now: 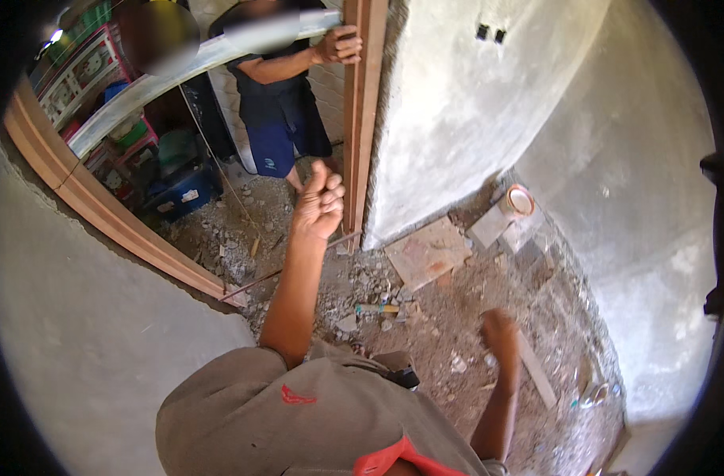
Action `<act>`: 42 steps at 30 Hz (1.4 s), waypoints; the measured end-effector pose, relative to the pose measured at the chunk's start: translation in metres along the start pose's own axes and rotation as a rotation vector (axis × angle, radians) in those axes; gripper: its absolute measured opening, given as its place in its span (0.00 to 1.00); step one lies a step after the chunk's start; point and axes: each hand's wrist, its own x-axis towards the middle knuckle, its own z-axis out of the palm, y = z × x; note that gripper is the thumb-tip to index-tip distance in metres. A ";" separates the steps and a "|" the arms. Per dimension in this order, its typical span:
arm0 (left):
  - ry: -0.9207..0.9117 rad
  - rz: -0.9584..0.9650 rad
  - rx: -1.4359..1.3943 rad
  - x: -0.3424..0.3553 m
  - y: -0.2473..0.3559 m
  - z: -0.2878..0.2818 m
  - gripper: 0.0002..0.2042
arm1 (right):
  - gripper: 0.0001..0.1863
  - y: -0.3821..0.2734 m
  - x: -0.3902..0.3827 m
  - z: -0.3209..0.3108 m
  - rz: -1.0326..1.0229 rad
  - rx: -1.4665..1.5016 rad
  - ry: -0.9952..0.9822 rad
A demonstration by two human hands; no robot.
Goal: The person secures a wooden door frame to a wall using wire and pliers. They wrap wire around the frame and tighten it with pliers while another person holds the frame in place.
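Rough dirt floor (449, 381), bare grey walls (465, 111). Wooden door frame (365, 111) lines one wall's edge; likely stiff, heavy, best gripped by its upright. Our left hand (321, 205) curls before it, contents unclear; right hand (499, 333) blurred, can't tell. Emblem (269, 163) on co-worker's shorts (260, 141) illegible.

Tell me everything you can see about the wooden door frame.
The door frame looks like reddish-brown wood with a stepped profile. Its left jamb and right jamb stand between grey plastered walls; the left one looks curved in this fisheye view. The top of the frame is out of view. A thin dark rod spans the opening near the jambs' feet. A co-worker's hand grips the right jamb high up; whether the wearer's raised left hand touches that jamb is unclear.
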 end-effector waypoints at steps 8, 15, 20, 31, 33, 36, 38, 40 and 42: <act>0.289 0.414 0.105 -0.054 0.081 -0.036 0.11 | 0.18 -0.035 0.050 -0.068 -0.137 1.806 -0.385; 0.368 0.418 -0.094 -0.057 0.072 -0.031 0.08 | 0.18 0.018 0.110 -0.007 0.429 1.551 0.106; 0.433 0.326 0.688 -0.022 -0.015 0.004 0.07 | 0.28 0.007 0.145 0.053 -0.013 0.537 0.213; 0.399 0.299 0.435 0.095 -0.083 -0.013 0.09 | 0.12 -0.008 0.206 0.005 0.178 1.608 0.091; 0.240 0.317 0.617 0.115 -0.061 0.013 0.11 | 0.10 0.010 0.223 -0.016 0.119 1.489 0.263; 0.406 0.459 0.705 0.144 -0.045 0.053 0.15 | 0.10 0.032 0.271 -0.056 0.111 1.251 0.652; 0.457 0.558 0.649 0.167 -0.017 0.058 0.16 | 0.10 0.045 0.306 -0.081 0.134 1.138 0.754; 0.469 0.636 0.601 0.182 0.015 0.041 0.17 | 0.10 0.049 0.333 -0.100 0.163 1.160 0.759; 0.452 0.687 0.561 0.193 0.043 0.008 0.17 | 0.12 0.046 0.360 -0.111 0.169 1.188 0.794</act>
